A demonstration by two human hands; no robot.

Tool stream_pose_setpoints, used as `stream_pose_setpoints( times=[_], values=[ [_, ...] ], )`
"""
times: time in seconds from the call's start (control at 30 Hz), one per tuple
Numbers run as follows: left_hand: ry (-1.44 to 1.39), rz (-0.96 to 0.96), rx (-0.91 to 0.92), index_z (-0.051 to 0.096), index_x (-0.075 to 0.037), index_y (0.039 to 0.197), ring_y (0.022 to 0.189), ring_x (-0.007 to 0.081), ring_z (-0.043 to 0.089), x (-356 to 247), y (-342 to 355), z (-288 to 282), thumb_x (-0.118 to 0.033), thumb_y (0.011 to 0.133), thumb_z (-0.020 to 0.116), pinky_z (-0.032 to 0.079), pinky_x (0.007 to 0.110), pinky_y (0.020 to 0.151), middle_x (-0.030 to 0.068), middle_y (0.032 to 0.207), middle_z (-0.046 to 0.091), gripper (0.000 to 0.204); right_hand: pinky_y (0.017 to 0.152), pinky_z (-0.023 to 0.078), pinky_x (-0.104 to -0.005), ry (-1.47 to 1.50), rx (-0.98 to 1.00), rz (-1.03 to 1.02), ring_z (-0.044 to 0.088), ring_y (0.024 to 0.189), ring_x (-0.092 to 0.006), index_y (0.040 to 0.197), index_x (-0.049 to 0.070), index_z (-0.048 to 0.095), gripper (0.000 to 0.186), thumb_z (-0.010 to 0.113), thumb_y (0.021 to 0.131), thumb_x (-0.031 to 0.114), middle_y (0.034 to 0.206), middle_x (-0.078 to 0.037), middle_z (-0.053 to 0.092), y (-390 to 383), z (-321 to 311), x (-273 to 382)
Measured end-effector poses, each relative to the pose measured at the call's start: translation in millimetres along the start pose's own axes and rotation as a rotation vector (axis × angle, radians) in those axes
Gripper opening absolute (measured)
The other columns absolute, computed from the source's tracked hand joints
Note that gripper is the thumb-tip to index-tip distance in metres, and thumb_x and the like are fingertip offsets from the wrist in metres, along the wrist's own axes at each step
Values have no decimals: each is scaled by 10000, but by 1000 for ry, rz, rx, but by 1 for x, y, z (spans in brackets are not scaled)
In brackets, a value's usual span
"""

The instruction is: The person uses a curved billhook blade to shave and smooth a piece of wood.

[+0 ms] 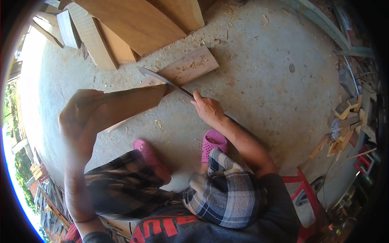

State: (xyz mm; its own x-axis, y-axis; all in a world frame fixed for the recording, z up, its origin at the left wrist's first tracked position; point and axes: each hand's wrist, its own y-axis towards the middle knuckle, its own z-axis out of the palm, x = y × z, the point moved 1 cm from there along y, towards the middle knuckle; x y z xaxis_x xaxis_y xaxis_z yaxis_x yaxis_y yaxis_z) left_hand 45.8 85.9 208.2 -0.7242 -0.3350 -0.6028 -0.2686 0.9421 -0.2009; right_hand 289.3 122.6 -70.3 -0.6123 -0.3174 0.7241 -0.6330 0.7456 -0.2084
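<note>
My left hand [83,121] grips the near-left end of a thick brown wooden board [131,103], holding it tilted with its other end pointing to the right. In my right hand [208,109] is a machete [168,81] with a dark blade hooked at the tip; its handle is mostly hidden by my fingers. The blade crosses just beyond the board's right end, and I cannot tell whether they touch. Beneath them a flat plank [194,67] lies on the floor, sprinkled with wood chips.
Large wooden boards [131,22] lean at the far left. Offcuts [344,127] are heaped at the right, near a red chair [310,198]. Chips litter the concrete floor [267,77]. My feet wear pink clogs [214,141].
</note>
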Motion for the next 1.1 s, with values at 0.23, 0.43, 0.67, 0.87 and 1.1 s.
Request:
stream_pose_setpoints(
  times=[0.23, 0.43, 0.67, 0.87, 1.1],
  values=[
    [59, 157, -48, 631, 42, 1071, 952, 191, 668, 3, -25, 15, -14, 844, 613, 495, 294, 852, 137, 977, 701, 235, 542, 463, -508, 111, 33, 9, 626, 642, -424, 1016, 39, 432, 289, 520, 989, 313, 662, -207, 605, 13, 3, -55],
    [19, 186, -105, 630, 12, 1080, 871, 294, 701, 9, -58, 23, 16, 817, 649, 521, 329, 773, 175, 969, 701, 264, 694, 474, -437, -366, -663, 6, 567, 795, -319, 1083, 63, 494, 230, 590, 957, 231, 899, -135, 533, -6, -46, -18],
    [34, 322, 78, 613, -7, 1170, 905, 320, 675, 16, -102, 46, -79, 866, 643, 544, 380, 774, 183, 1095, 648, 314, 631, 551, -365, 1325, 509, 440, 653, 813, -144, 1144, 55, 525, 434, 536, 979, 456, 861, -74, 625, -20, 1, 66],
    [213, 536, 204, 552, -37, 1215, 977, 340, 611, 28, -149, 91, -253, 868, 662, 560, 406, 729, 151, 1138, 587, 423, 796, 544, -365, 1521, 432, 311, 660, 919, -197, 1199, 12, 565, 364, 568, 972, 297, 1027, -102, 659, -31, 26, 100],
    [301, 709, 160, 490, 2, 1315, 1109, 334, 568, 56, -167, 105, -225, 855, 623, 541, 415, 823, 170, 1219, 559, 530, 892, 517, -372, 1366, 325, 404, 640, 1026, -225, 1256, -4, 514, 376, 564, 974, 240, 1172, -119, 616, -50, 1, 117]
  ],
)
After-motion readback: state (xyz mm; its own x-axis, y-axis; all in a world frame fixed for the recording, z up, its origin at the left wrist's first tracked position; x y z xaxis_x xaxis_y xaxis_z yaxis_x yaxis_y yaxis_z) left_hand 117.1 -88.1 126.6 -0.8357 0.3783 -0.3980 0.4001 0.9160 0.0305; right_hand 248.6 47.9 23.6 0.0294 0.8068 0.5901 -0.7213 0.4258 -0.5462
